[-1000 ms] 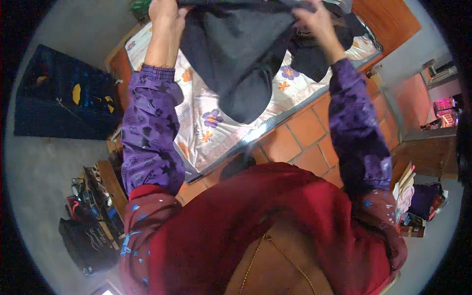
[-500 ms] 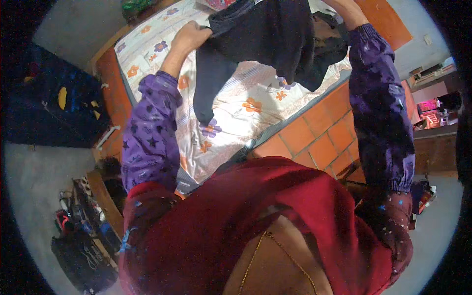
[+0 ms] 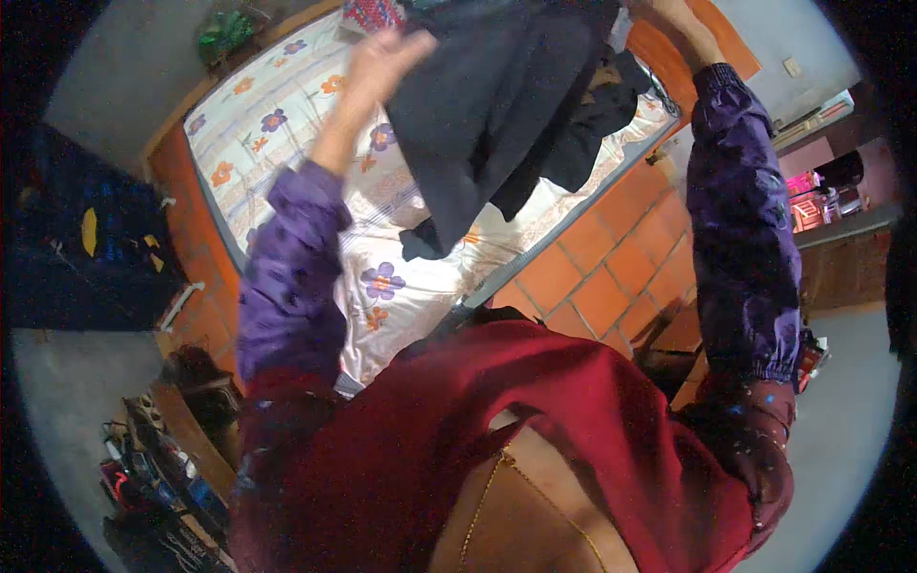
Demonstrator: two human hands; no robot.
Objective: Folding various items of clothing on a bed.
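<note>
A black garment point(image 3: 497, 95) hangs in front of me over the bed, its lower part draping onto the sheet; I cannot tell its kind. My left hand point(image 3: 382, 62) is at its left edge, blurred, with thumb and fingers apart and nothing visibly gripped. My right hand point(image 3: 669, 14) is beside its upper right side, mostly cut off by the top of the picture, so its fingers are hidden. Another dark piece of clothing point(image 3: 597, 124), partly brown, lies on the bed to the right. Both my forearms wear purple sleeves.
The bed point(image 3: 248, 124) has a white sheet with orange and purple flowers. A patterned pink item point(image 3: 373, 14) is at its far side. Orange floor tiles point(image 3: 602, 248) run along its near right edge. A dark blue cloth-covered piece point(image 3: 86, 229) stands left; a cluttered wooden shelf point(image 3: 191, 430) is lower left.
My left hand has lost its closed grip on the garment's edge, and its fingers are now apart. The black garment now hangs in a broader sheet. The view has shifted slightly.
</note>
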